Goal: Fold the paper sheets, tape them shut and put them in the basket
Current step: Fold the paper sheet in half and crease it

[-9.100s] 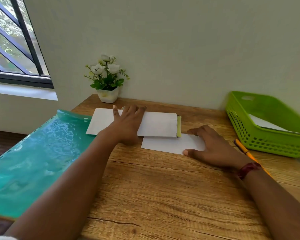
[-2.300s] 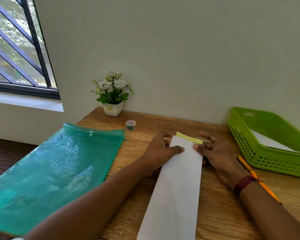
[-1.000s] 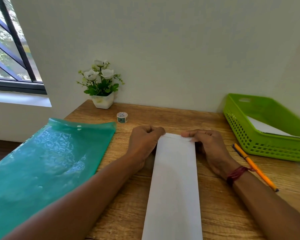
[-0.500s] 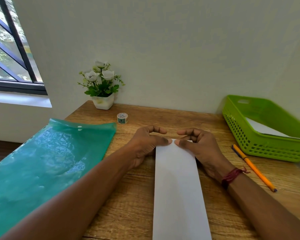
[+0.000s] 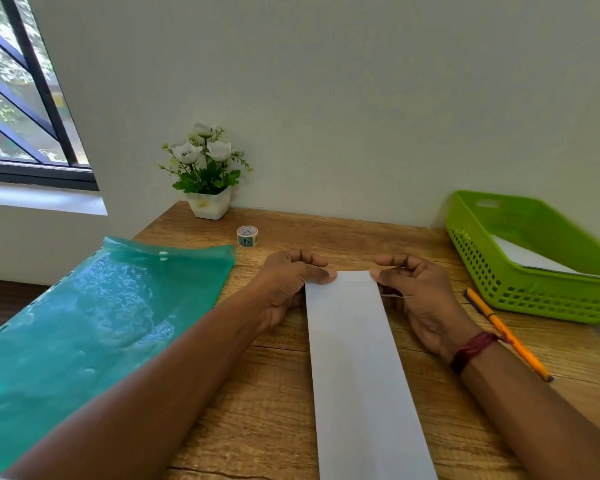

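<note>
Bare forearms [image 5: 160, 386], a dark red thread band [image 5: 471, 351] with a loose knotted end round the right wrist.

Desk: I see a wood-grain top [image 5: 326, 230] whose back edge meets the wall.
Plant: a small white pot [image 5: 209, 204] of white flowers with green leaves stands upright at the desk's back left corner, close to the wall.
Folder: a translucent teal plastic sleeve [image 5: 94, 317] with punched holes along one side lies across the desk's left edge. From my feed most of it seems to overhang that edge.
Pen: an orange pen [image 5: 506, 332] lies flat and diagonal near the desk's right edge.
Window: dark bars [image 5: 39, 81] at upper left, with greenery outside.
Wall: plain and pale [image 5: 361, 98].
</note>
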Available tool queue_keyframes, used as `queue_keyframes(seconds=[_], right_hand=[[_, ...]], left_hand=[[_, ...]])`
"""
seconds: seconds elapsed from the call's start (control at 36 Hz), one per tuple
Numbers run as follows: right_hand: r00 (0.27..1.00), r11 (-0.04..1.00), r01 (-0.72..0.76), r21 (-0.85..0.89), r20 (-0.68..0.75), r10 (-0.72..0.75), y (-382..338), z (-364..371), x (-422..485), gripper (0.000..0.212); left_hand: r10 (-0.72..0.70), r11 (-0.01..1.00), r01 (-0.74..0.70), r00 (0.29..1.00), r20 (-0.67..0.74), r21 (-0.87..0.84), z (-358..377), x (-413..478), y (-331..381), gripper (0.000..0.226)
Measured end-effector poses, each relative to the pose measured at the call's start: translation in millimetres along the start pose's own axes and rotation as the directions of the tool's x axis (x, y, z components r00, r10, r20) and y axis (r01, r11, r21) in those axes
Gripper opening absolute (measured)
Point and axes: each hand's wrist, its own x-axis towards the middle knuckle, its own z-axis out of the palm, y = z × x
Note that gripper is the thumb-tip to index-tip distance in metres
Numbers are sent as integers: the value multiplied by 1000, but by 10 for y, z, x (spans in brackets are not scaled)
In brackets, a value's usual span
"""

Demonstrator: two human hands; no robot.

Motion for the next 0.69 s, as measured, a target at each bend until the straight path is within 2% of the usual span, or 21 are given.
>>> queue_keyframes(seconds=[0.11, 0.28, 0.39, 0.5, 0.58, 0.69], right_hand=[[989, 993, -99, -70, 105, 106, -39, -35, -21, 29], [917, 943, -194, -272, 290, 272, -83, -36, -85, 47], [847, 924, -235, -301, 404, 347, -134, -94, -115, 58], [804, 902, -203, -381, 460, 375, -205, -137, -145, 54], [815, 875, -131, -466, 453, 363, -234, -207, -120, 47], [918, 775, 28, -631, 324, 231, -275, -309, -47, 33]], left_hand=[[6, 999, -10, 997, -81, -51, -51, 37, 4, 26], [5, 990, -38, 974, -225, -139, -168, 71, 93, 21], [17, 969, -106, 930, -368, -223, -235, 93, 142, 23], [-3, 963, -130, 869, -496, -235, -322, 129, 162, 20], [-14, 964, -137, 831, -557, -230, -395, 153, 167, 24], [55, 972, -175, 823, -566, -159, -457, 173, 194, 17]])
